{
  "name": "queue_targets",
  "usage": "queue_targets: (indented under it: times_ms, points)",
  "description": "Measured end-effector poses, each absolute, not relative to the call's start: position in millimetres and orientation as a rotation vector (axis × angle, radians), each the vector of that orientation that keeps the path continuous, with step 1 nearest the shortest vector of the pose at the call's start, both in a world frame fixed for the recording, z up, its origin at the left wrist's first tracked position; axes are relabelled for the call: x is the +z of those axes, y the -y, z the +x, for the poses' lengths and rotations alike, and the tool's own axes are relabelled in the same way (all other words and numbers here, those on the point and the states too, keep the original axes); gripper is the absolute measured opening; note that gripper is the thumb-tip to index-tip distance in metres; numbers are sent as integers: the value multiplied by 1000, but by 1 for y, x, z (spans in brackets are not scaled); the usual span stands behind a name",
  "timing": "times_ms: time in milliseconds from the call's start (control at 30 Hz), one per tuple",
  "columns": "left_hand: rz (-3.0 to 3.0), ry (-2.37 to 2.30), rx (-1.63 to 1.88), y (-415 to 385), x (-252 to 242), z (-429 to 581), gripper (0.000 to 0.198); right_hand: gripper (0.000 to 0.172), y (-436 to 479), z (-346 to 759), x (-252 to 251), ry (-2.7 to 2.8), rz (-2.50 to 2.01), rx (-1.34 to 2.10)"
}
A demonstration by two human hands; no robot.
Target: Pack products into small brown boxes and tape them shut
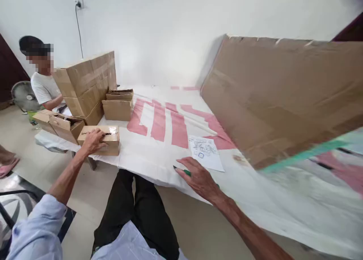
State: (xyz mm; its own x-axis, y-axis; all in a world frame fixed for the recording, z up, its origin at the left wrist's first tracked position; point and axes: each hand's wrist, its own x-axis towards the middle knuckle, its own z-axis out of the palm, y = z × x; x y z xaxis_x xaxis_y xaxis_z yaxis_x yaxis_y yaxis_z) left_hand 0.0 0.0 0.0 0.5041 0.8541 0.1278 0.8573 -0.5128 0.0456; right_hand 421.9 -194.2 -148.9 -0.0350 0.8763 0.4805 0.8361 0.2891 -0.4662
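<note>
At the table's front left lies a small cardboard box with a strip of clear tape over one end of its top. My left hand grips this box from above, fingers over its top and thumb side toward me. Above the table edge, my right hand holds a green pen, its dark tip pointing left. A white sheet of paper with blue and black markings lies just beyond that hand; the pen is apart from it.
Stacked taped boxes stand at the back left, with open-topped cartons beside them and more at the left edge. A large cardboard sheet leans on the right. A person sits at the far left, near a fan.
</note>
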Motion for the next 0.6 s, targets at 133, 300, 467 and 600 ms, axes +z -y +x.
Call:
queue_targets:
  times_ms: [133,300,467,600]
  points:
    - [-2772,1440,-267,24,-20,42,34,35,169,395,-126,1826,-1459,183]
    - [-2881,1289,-363,66,-37,113,36,45,146,371,-111,1761,-1426,292]
    - [-3053,1111,-934,74,-33,97,59,69,144,372,-111,1690,-1477,393]
    - [-3070,1504,-1464,44,-50,22,105,79,149,373,-116,1579,-1494,566]
